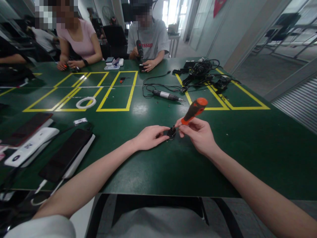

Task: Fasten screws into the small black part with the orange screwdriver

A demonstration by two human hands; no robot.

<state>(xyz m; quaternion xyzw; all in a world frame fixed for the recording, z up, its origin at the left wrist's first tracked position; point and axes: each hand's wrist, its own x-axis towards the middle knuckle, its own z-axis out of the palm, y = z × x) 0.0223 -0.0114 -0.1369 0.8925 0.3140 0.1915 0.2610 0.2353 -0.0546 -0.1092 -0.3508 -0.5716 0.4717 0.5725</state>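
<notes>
A small black part (pixel 171 133) stands on the green table in front of me; its exact kind is too small to make out. From the left side, my left hand (pixel 150 137) pinches it between thumb and fingers. My right hand (pixel 198 135) is closed low around a screwdriver (pixel 195 110) with an orange and dark grey handle. The handle tilts up to the right, and the shaft end points down toward the black part. Whether the tip touches the part is hidden by my fingers.
An electric screwdriver (pixel 167 95) with its cable lies ahead, and tangled black cables (pixel 200 71) sit at the back right. White tape ring (pixel 86 102) lies left of centre. Phones, power banks and a black phone (pixel 65 153) crowd the left. Two people work across the table.
</notes>
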